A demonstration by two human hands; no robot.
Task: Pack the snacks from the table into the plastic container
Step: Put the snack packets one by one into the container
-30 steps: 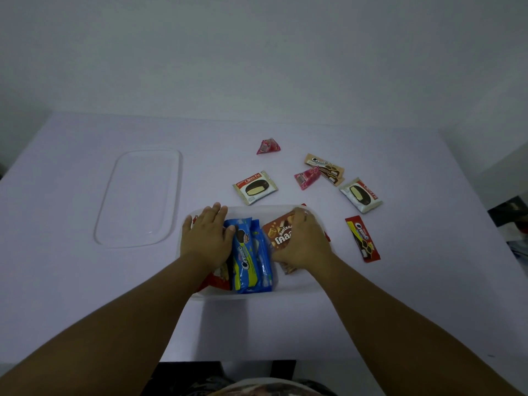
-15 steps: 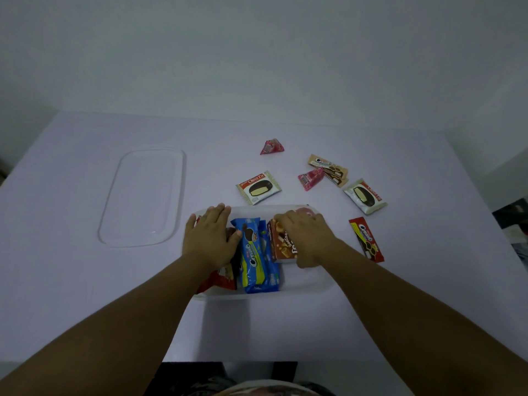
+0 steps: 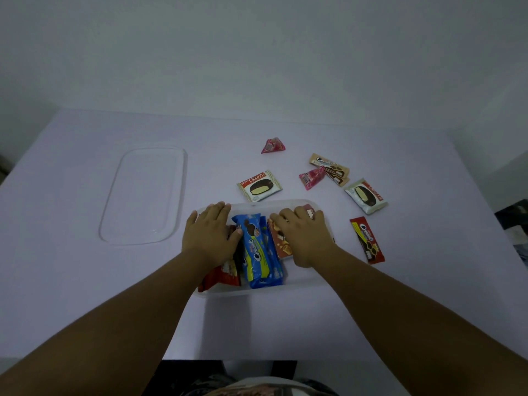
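Observation:
A clear plastic container (image 3: 257,291) sits at the table's near middle. Inside it lie a red pack (image 3: 221,277), two blue Cream-O packs (image 3: 258,250) and a brown wafer pack (image 3: 281,242). My left hand (image 3: 211,234) rests flat on the snacks at the container's left side, its thumb against the blue pack. My right hand (image 3: 303,235) presses the brown wafer pack down at the right side. On the table beyond lie a Choco Pie (image 3: 259,185), a second Choco Pie (image 3: 366,195), a red Cream-O bar (image 3: 367,240), a tan Cream-O bar (image 3: 330,168) and two pink packets (image 3: 273,145) (image 3: 311,177).
The clear lid (image 3: 144,194) lies flat on the table to the left of the container. A white wall rises behind the table. Dark objects (image 3: 514,218) show past the table's right edge.
My right hand has turned the brown wafer pack and laid it lengthwise beside the blue packs, then slid slightly toward the container's right. My left hand has stayed on the snacks.

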